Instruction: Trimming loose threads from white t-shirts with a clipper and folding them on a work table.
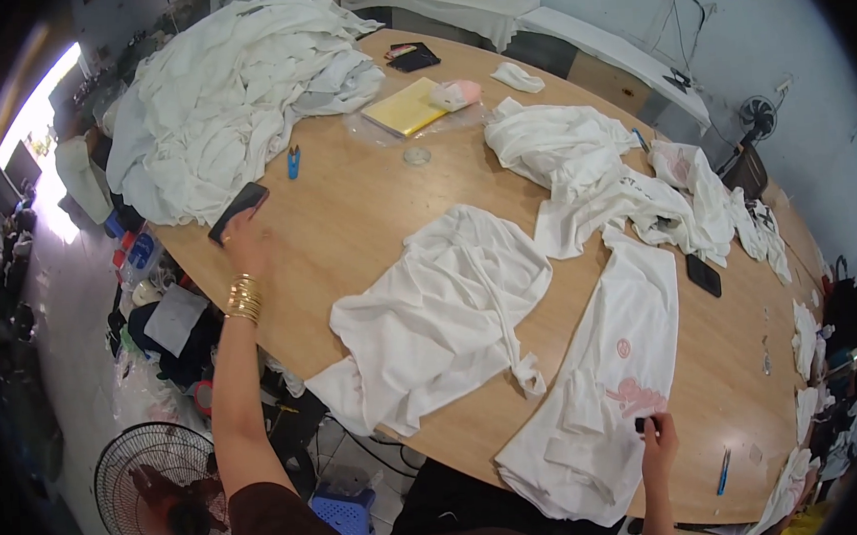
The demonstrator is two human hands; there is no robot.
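My left hand [243, 244], with gold bangles at its wrist, is closed on a dark smartphone [232, 217] at the left edge of the table, beside a big heap of white cloth [231, 93]. My right hand [659, 440] pinches a small black object [642, 424] whose kind I cannot make out. It is over a white garment [637, 304] with a pink print, spread along the near right of the table. Between my hands lies another crumpled white garment [422, 317].
Blue thread snips [294, 162], a yellow pack [401, 108] and a round clear lid [417, 155] lie on the wooden table [349, 243]. More white garments [578, 150], a black phone [704, 276] and a blue pen-like tool [724, 472] are to the right. A fan [163, 499] stands at lower left.
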